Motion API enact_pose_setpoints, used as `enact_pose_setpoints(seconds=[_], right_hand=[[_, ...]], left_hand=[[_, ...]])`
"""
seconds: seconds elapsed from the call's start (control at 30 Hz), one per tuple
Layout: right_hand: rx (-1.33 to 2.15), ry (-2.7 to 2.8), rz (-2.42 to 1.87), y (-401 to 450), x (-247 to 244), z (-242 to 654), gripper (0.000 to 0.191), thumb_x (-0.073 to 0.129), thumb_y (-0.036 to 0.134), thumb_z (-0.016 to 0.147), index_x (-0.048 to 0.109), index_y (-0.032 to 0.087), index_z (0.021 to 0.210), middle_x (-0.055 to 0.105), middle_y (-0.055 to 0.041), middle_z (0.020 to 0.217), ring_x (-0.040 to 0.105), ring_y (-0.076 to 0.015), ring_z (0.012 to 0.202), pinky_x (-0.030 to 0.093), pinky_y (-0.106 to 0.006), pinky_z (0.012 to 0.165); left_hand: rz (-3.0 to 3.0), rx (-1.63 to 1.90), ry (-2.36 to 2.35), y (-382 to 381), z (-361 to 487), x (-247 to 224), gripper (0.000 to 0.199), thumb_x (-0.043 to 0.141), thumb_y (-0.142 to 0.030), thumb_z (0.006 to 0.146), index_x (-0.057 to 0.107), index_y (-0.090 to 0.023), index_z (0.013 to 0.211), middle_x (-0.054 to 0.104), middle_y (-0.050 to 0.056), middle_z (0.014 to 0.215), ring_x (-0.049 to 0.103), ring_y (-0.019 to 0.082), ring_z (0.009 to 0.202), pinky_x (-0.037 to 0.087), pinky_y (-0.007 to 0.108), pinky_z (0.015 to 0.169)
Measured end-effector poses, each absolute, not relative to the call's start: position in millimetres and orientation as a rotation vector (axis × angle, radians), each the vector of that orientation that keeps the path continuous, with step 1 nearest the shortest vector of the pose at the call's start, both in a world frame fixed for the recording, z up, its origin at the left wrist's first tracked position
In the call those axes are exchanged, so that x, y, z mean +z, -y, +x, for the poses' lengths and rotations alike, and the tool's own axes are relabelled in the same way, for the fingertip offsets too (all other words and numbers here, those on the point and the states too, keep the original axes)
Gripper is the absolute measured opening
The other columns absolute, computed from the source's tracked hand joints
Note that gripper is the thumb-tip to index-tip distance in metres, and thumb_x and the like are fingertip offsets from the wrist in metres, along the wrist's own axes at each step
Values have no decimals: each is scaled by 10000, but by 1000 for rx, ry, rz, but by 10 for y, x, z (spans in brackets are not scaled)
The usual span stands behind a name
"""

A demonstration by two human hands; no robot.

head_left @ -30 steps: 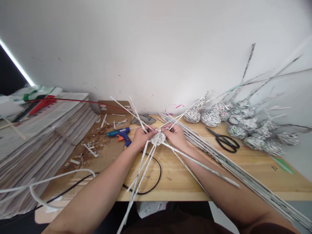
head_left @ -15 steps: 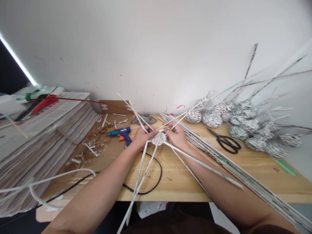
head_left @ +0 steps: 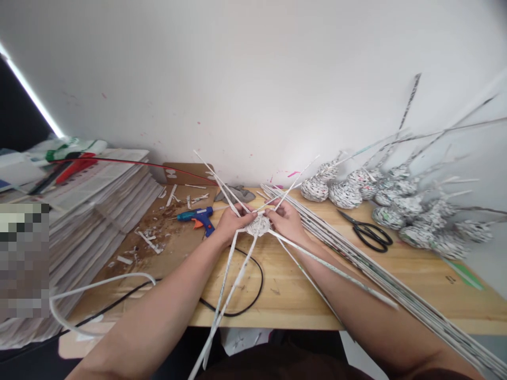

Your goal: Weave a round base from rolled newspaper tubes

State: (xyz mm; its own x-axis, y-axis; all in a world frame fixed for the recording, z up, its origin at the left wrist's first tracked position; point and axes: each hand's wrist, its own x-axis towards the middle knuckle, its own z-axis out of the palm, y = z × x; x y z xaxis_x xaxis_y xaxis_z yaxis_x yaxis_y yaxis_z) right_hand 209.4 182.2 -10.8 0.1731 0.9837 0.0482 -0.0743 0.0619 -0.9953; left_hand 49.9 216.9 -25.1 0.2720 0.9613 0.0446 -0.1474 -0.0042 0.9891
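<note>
Between my two hands is a small round woven piece (head_left: 258, 226) of rolled newspaper, with several long paper strips sticking out around it. My left hand (head_left: 233, 221) grips its left edge, thumb on top, beside two strips that slant up and to the left. My right hand (head_left: 287, 217) pinches a paper strip (head_left: 295, 182) at the upper right edge of the weave. Other strips (head_left: 237, 277) hang toward me past the table's front edge, and one long strip (head_left: 340, 265) runs over my right forearm. The fingers under the weave are hidden.
A blue glue gun (head_left: 198, 216) lies left of my hands among paper scraps (head_left: 148, 243). Rightward are a bundle of paper tubes (head_left: 356, 258), black scissors (head_left: 368, 232) and several woven paper bulbs (head_left: 345, 193). Stacked newspapers (head_left: 122, 206) stand at left; a black cable (head_left: 261, 279) loops in front.
The strip at the upper right has swung to a steeper, shorter-looking slant with my right hand. My left hand stays on the weave. A pixelated patch now covers part of the left side.
</note>
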Motion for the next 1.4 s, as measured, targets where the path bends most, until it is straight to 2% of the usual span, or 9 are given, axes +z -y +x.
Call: enact_pose_setpoints(seconds=[0.23,0.43,0.6,0.73,0.87,1.0,1.17,1.3,1.4], right_hand=[[1158,997,-1112,-1788,55,2139,343,614,282,663,630,214,999,679,-29,962,623,-128,571,441,-227,440],[1347,1096,-1117,-1827,-23,2190,367,803,346,620,643,176,903,673,-9,726,607,-132,597,469,-239,502],[1608,1139,-1017,-1827,-49,2272,378,806,380,661,627,178,925,699,-29,828,643,-139,677,525,-286,634],[1290,1441,-1142,-1813,-109,2250,438,831,280,604,614,206,977,708,-19,892,661,-154,724,535,-296,680],[914,1567,-1302,-1810,-181,2184,259,729,339,722,644,203,926,705,-23,815,639,-151,658,510,-280,620],[830,1456,-1297,-1817,-209,2162,235,684,397,759,638,189,859,700,-31,767,639,-160,651,499,-273,595],[778,1504,-1325,-1816,-222,2177,204,685,363,739,652,195,851,701,-18,757,627,-152,612,479,-264,572],[668,1493,-1399,-1805,-197,2151,163,667,349,735,643,188,741,652,-5,626,576,-142,535,433,-256,525],[688,1431,-1370,-1796,-167,2112,168,661,351,737,637,185,724,654,-14,633,581,-148,549,437,-261,529]], left_hand=[[1204,1134,-915,-2169,480,-194,368,855,-385,553,686,-146,778,658,24,674,586,144,586,477,275,591],[1214,1090,-887,-2188,470,-224,364,862,-361,547,681,-145,777,672,34,686,607,166,604,486,286,591],[1193,1073,-908,-2192,479,-245,361,877,-329,509,675,-151,750,673,43,670,605,161,575,487,279,559],[1243,1078,-915,-2190,477,-247,355,852,-337,544,670,-134,772,665,28,669,598,146,573,484,263,562],[1296,1091,-891,-2184,481,-256,334,828,-341,584,672,-127,787,670,25,696,599,134,589,483,250,580],[1268,1057,-892,-2182,484,-262,339,838,-336,574,669,-128,782,665,20,670,596,134,574,477,247,569],[1254,1050,-896,-2191,470,-289,344,849,-324,566,680,-127,792,681,28,690,607,134,586,479,242,573],[1238,984,-857,-2172,475,-288,371,852,-329,569,705,-114,833,701,52,727,627,145,609,497,255,597],[1219,997,-851,-2143,499,-253,388,862,-329,553,706,-110,832,700,54,712,626,147,600,497,256,587]])
